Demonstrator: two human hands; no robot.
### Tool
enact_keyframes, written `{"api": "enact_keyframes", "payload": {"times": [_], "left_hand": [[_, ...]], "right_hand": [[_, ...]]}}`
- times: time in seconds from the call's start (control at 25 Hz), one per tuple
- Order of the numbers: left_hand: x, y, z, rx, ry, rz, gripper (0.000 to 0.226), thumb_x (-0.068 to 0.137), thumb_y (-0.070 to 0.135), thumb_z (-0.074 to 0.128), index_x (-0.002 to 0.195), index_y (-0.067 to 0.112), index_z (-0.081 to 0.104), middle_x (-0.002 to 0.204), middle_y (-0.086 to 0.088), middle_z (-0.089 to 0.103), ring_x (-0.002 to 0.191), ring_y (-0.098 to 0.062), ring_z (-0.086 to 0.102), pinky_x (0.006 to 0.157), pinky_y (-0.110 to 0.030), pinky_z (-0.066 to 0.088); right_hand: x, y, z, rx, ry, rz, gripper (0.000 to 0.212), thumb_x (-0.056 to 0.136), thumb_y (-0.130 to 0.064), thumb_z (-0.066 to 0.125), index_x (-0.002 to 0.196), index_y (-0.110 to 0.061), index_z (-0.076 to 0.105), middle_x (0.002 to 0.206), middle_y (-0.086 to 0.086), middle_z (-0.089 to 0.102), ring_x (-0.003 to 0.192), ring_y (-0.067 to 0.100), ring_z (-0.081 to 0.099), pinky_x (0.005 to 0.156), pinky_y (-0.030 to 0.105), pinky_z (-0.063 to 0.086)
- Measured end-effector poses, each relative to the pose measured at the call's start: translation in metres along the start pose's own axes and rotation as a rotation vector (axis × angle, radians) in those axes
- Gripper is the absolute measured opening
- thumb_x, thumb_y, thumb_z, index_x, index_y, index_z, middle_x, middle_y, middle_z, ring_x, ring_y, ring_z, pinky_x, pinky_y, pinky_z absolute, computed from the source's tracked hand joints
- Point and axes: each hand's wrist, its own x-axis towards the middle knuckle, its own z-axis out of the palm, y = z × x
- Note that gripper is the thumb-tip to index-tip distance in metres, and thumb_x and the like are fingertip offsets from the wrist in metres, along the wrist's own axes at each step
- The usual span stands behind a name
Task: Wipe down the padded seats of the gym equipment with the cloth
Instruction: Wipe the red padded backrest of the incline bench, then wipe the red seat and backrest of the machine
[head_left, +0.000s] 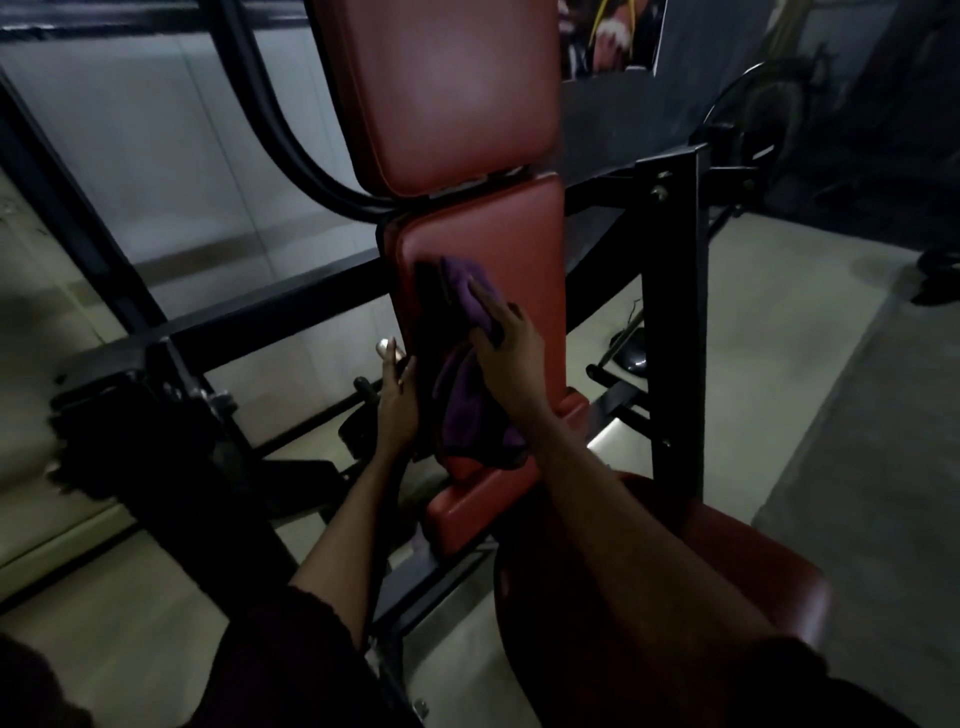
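At far left, a black steel crossbar (260, 317) of the machine frame runs before a pale tiled wall. Beside it, the left hand (397, 400) lies against the left side edge of the middle back pad (498, 228), fingers nearly straight and closed on nothing visible; whether the thumb reaches behind the pad cannot be told. At centre, the purple cloth (467, 415) sits on the face of this red pad, below the upper back pad (447, 88) and above the small seat pad (462, 519). The right hand (511, 343) presses the cloth's upper part flat against the pad with extended fingers, not clenched round it, while the loose lower part hangs in folds under the wrist. The cloth appears soft, light and limp, so it probably bunches and trails; it is likely best controlled under a spread palm near its gathered top. The pad covering looks smooth and slick, so the cloth should glide easily and may slip from beneath the fingers. At right stand a black upright post (672, 312) and, nearer the camera, another red seat (753, 571).
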Motion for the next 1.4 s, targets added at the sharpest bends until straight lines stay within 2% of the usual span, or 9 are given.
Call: {"api": "enact_keyframes", "payload": {"times": [0.08,0.2,0.36,0.52,0.76,1.04,1.2,1.28,1.4], "left_hand": [[-0.017,0.012,0.001,-0.021,0.071,-0.045,0.056,0.095,0.043,0.043,0.146,0.031,0.023,0.153,-0.002,0.031,0.133,-0.026,0.043,0.11,-0.047,0.035],[-0.068,0.009,-0.005,-0.058,0.158,-0.106,0.051,0.097,0.024,0.048,0.144,0.013,0.033,0.142,-0.01,0.044,0.127,-0.022,0.045,0.106,-0.037,0.037],[-0.139,-0.033,-0.008,0.04,0.174,-0.288,0.061,0.088,0.041,0.056,0.138,0.008,0.043,0.141,-0.015,0.047,0.129,-0.029,0.047,0.107,-0.038,0.038],[-0.237,-0.065,-0.011,0.083,0.179,-0.414,0.039,0.095,0.013,0.051,0.132,0.001,0.048,0.134,-0.015,0.052,0.124,-0.027,0.05,0.091,-0.025,0.038],[-0.412,-0.096,-0.058,0.222,0.221,-0.509,0.035,0.093,0.016,0.055,0.128,0.012,0.054,0.133,-0.007,0.052,0.124,-0.026,0.05,0.09,-0.021,0.037],[-0.654,-0.081,-0.111,0.23,0.529,-0.716,0.037,0.093,0.019,0.056,0.129,0.012,0.054,0.134,-0.008,0.051,0.118,-0.028,0.054,0.09,-0.025,0.041],[-0.81,-0.056,-0.136,0.175,0.836,-0.876,0.037,0.094,0.018,0.054,0.13,0.012,0.052,0.133,-0.009,0.052,0.121,-0.027,0.053,0.098,-0.033,0.043],[-0.873,-0.037,-0.147,0.175,0.952,-0.941,0.037,0.095,0.013,0.05,0.132,0.008,0.049,0.131,-0.006,0.051,0.124,-0.022,0.048,0.098,-0.027,0.037],[-0.955,-0.008,-0.158,0.113,1.232,-1.027,0.037,0.093,0.016,0.054,0.13,0.01,0.053,0.134,-0.01,0.053,0.119,-0.028,0.055,0.097,-0.032,0.042]], "right_hand": [[-0.014,-0.006,-0.023,0.012,-0.076,0.054,0.051,0.084,-0.008,0.055,0.133,-0.024,0.05,0.114,0.018,0.06,0.1,0.031,0.057,0.079,0.032,0.04],[-0.051,0.021,-0.034,-0.04,-0.309,0.103,0.049,0.086,-0.009,0.055,0.133,-0.022,0.049,0.122,0.018,0.06,0.109,0.031,0.057,0.084,0.033,0.041],[-0.116,0.052,-0.03,-0.031,-0.568,0.178,0.049,0.088,-0.011,0.056,0.134,-0.023,0.047,0.124,0.018,0.06,0.112,0.031,0.057,0.087,0.03,0.04],[-0.188,0.053,-0.03,-0.104,-0.809,0.177,0.05,0.082,-0.02,0.055,0.131,-0.026,0.051,0.131,0.01,0.058,0.119,0.025,0.054,0.098,0.028,0.038],[-0.315,0.018,-0.039,-0.096,-1.131,-0.004,0.057,0.074,-0.025,0.047,0.131,-0.021,0.053,0.132,0.005,0.057,0.12,0.022,0.053,0.088,0.016,0.033],[-0.482,-0.068,-0.046,-0.042,-1.443,-0.273,0.056,0.077,-0.023,0.052,0.133,-0.025,0.051,0.124,0.012,0.06,0.115,0.025,0.055,0.091,0.024,0.038],[-0.574,-0.137,-0.046,0.068,-1.648,-0.508,0.052,0.089,-0.008,0.055,0.138,-0.017,0.042,0.127,0.004,0.055,0.116,0.01,0.051,0.074,0.003,0.029],[-0.622,-0.171,-0.038,0.057,-1.73,-0.644,0.052,0.09,-0.015,0.053,0.139,-0.026,0.04,0.13,0.012,0.053,0.119,0.024,0.05,0.084,0.017,0.032],[-0.69,-0.229,-0.032,0.109,-1.826,-0.805,0.05,0.089,-0.017,0.053,0.136,-0.031,0.044,0.131,0.012,0.054,0.119,0.026,0.051,0.091,0.025,0.035]]}}
